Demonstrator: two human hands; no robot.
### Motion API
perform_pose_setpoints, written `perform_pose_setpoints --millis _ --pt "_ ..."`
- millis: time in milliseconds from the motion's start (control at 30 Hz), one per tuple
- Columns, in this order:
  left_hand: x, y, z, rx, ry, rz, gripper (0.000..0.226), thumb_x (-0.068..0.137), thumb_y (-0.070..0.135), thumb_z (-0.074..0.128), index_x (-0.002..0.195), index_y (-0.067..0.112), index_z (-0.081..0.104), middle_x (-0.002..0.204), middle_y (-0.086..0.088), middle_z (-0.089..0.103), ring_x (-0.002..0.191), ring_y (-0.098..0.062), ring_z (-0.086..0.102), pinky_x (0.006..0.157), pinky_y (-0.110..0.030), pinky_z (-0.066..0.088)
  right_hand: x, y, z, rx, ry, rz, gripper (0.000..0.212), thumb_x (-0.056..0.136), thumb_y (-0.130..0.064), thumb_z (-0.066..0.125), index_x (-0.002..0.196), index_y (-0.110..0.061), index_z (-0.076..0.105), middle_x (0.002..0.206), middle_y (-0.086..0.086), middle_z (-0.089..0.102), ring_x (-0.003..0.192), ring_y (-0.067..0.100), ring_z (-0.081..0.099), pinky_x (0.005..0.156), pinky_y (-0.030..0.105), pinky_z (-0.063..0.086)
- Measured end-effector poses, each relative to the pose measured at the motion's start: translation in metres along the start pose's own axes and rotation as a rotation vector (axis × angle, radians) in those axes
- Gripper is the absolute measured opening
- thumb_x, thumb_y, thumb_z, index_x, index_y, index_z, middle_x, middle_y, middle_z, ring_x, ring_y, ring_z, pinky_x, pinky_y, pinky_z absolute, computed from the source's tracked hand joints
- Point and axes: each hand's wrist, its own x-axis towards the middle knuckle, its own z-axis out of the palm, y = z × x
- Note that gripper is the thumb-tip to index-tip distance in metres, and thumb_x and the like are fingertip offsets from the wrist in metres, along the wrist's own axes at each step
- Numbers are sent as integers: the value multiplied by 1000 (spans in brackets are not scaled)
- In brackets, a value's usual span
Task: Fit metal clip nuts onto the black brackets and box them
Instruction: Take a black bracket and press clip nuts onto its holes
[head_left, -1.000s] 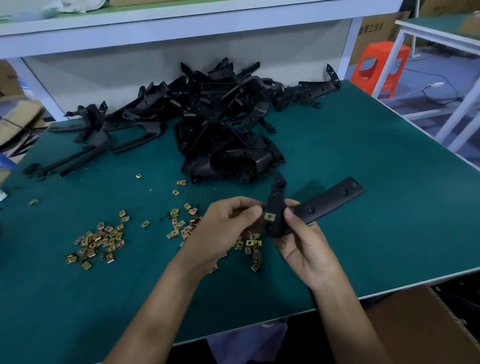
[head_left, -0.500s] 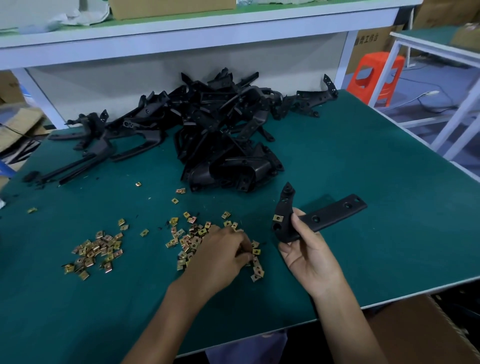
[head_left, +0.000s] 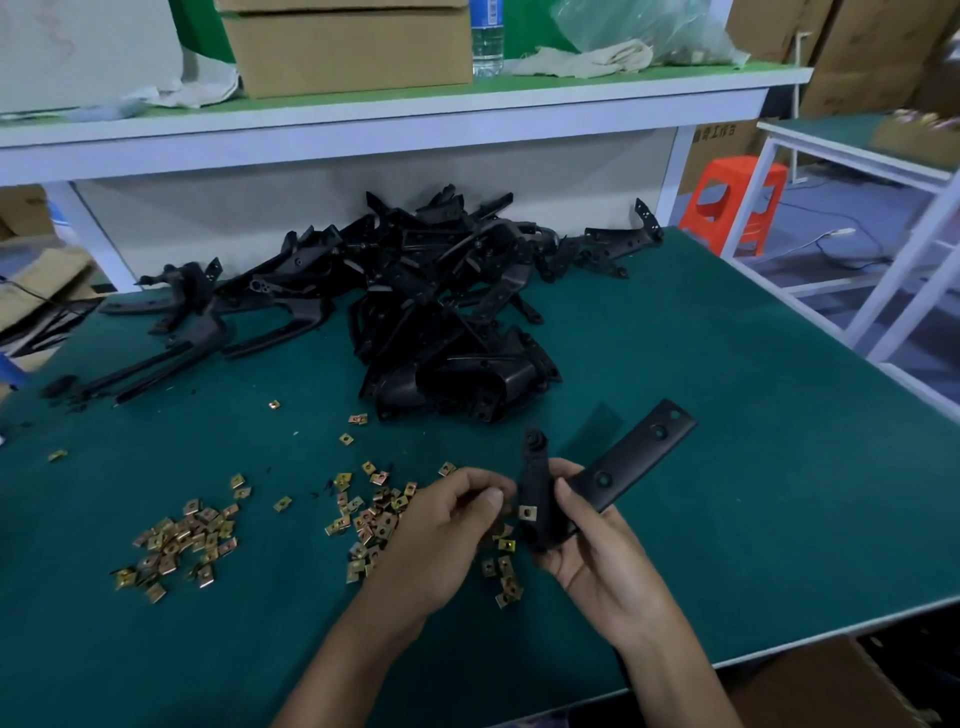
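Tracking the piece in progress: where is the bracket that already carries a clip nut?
Head view, lower centre-right: the bracket is gripped in the right hand above the table, just right of the loose clip nuts, with the left hand beside it.

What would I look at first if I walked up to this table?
Probably the big tangled pile of black brackets heaped at the back of the green table. Next, the shiny clip nuts sprinkled across the front left. Then the right hand, gripping one long black bracket above the table, with a gold nut already on it.
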Motion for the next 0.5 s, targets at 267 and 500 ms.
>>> perform_pose_setpoints --millis 267,500 --pt "-4 5 7 -343 84 -114 22 97 7 60 94 16 80 81 -2 73 72 -9 65 66 -21 53 0 2 1 -16 -59 -19 28 91 -31 71 117 -20 68 116 22 69 91 28 68 62 34 59" --pt "-3 5 9 -357 16 -20 28 100 10 56 99 22 81 90 2 77 83 -8 67 73 -20 54 -1 3 2 -48 -90 -15 39 87 -34 79 120 -15 70 111 20 70 83 23 68 56 30 56"
